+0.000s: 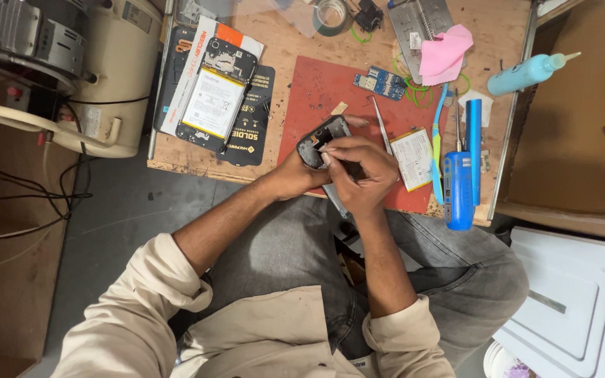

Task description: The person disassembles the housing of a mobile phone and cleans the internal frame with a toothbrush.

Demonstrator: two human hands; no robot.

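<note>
A small dark phone body (322, 136) with its back off is held over the near edge of a red work mat (316, 87). My left hand (295, 175) grips it from below and the left side. My right hand (358, 171) lies across its lower half, fingers curled and fingertips pressing into the open back. The lower part of the phone is hidden under my right hand. Metal tweezers (381, 124) lie on the mat just right of my hands, next to a flat battery (413, 157).
On the wooden board: an opened larger phone with battery showing (215, 94), a blue circuit board (381, 82), pink cloth (444, 54), tape roll (330, 15), blue toothbrush (437, 140), blue tool (460, 185), teal bottle (526, 73). A cream machine (106, 77) stands left; white tray (575, 301) lower right.
</note>
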